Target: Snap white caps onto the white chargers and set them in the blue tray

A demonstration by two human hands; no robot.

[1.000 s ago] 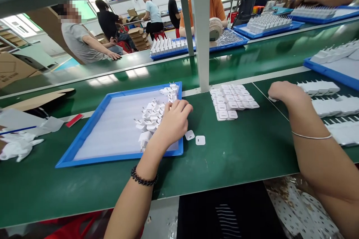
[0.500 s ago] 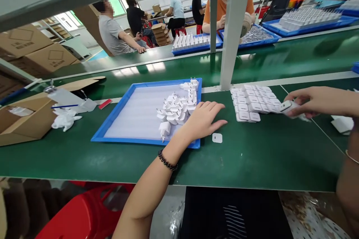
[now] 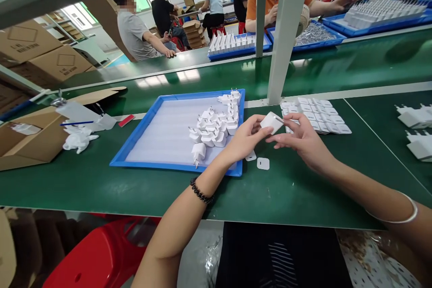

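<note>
The left hand (image 3: 248, 132) has its thumb and fingers clamped on a white adapter (image 3: 271, 123), which is tilted above the green table (image 3: 168, 193), just beyond the right edge of the blue tray (image 3: 168, 168). The right hand (image 3: 307, 141) is at the adapter's right end, thumb below and fingers by its slotted face — whether they pinch it, I cannot tell. Under the hands, near the tray's lower right corner, lie two loose flat white pieces (image 3: 263, 164), one partly hidden by the left hand. Inside the tray, white plugs (image 3: 216, 126) crowd along the right edge, pins showing, while a single plug (image 3: 198, 150) sits closer to the near edge. Right of the hands, toward the table's far edge, flat white squares (image 3: 310, 112) lie in close rows, near the foot of a pale post (image 3: 281, 54). More adapters (image 3: 418, 116) stand at the right, well apart from the hands. Left of the tray are a red strip (image 3: 126, 120), a crumpled white bundle (image 3: 77, 139) and an open cardboard box (image 3: 37, 144). Across the table, a person in orange (image 3: 251, 6) reaches toward another blue tray (image 3: 332, 22) — it holds upright plugs.
</note>
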